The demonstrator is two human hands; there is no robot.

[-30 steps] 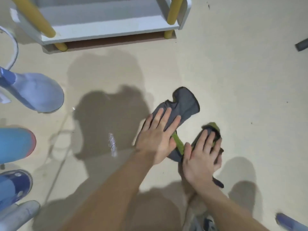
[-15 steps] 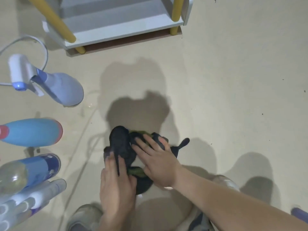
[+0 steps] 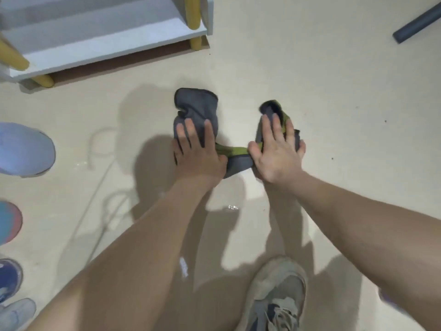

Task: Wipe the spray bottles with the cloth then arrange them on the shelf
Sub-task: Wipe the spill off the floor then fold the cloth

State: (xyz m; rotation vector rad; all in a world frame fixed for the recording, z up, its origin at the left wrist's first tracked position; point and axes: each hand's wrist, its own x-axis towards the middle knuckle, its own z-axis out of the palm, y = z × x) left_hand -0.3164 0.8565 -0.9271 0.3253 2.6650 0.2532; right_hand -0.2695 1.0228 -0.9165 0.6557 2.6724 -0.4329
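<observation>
Well, no bottle is being wiped just yet. The person crouches over the floor with both palms down on the cloth (image 3: 235,152), a grey rag with a green edge lying a little way in front of the shelf (image 3: 107,44). The left hand (image 3: 199,151) lies flat on one grey lump, fingers straight and slightly spread. The right hand (image 3: 276,151) presses the other end the same way, fingers straight, and the cloth is pulled into a narrow twist between them. Neither hand pinches anything.

I take this for a preparing step: the rag is being worked or spread on the floor, perhaps over the wet glints (image 3: 232,207) nearer the person's shoe (image 3: 276,295). The spray bottles (image 3: 23,149) lie well off to the left, only their ends showing at the edge of view, and the shelf holds none that I can see. The next move, I would say, calls for gathering the rag into one hand and reaching left with the other for the nearest bottle.

Half a second back the two hands sat close together on a bunched heap, nearer the bottles. Now they have drawn apart, the cloth is stretched out, and it lies farther from that row.
</observation>
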